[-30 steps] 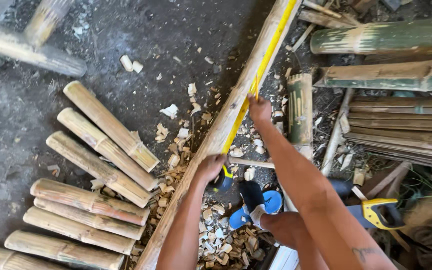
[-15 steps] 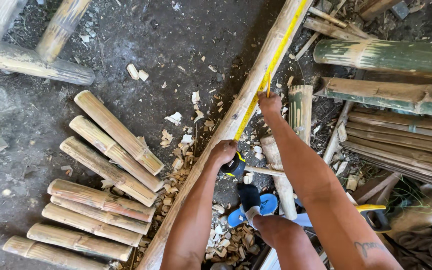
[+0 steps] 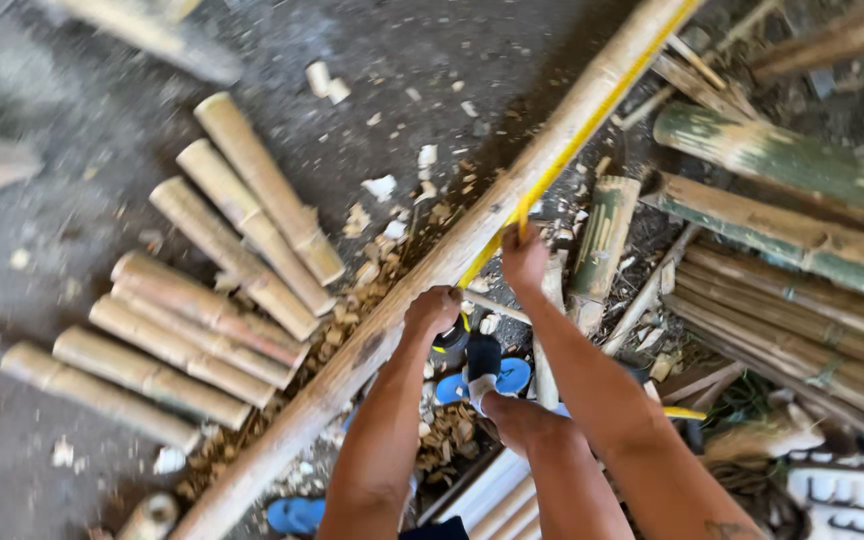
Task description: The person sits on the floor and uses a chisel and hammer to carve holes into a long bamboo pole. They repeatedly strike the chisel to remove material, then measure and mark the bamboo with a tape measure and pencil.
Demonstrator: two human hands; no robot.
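Pole: the long pale bamboo pole [image 3: 432, 270] lies on the dark dirt ground [image 3: 92, 230], slanting from the lower left toward the upper right corner of the view.
Long axis: that same diagonal; the far end runs out past the top edge, the near end sits low on the left.
Tape: a yellow measuring tape [image 3: 592, 125] is stretched along the pole's upper side, parallel to it.
Left hand: your left hand [image 3: 432, 312] is closed on the pole, seemingly around the tape's dark case, which hangs just below it.
Right hand: your right hand [image 3: 524, 262] pinches the tape down against the pole, fingers shut on it.
Step in hand: by the look of it, you are measuring a length off along the pole.
Next move: it likely calls for holding the pinch steady at that spot so the length can be marked without the tape sliding.
Around: short cut bamboo sections [image 3: 212, 290] lie in rows to the left, pale wood chips [image 3: 382, 260] are scattered beside the pole, and greenish bamboo stalks [image 3: 792, 200] are stacked at the right edge. Your foot in a blue sandal [image 3: 492, 378] stands just under the pole.
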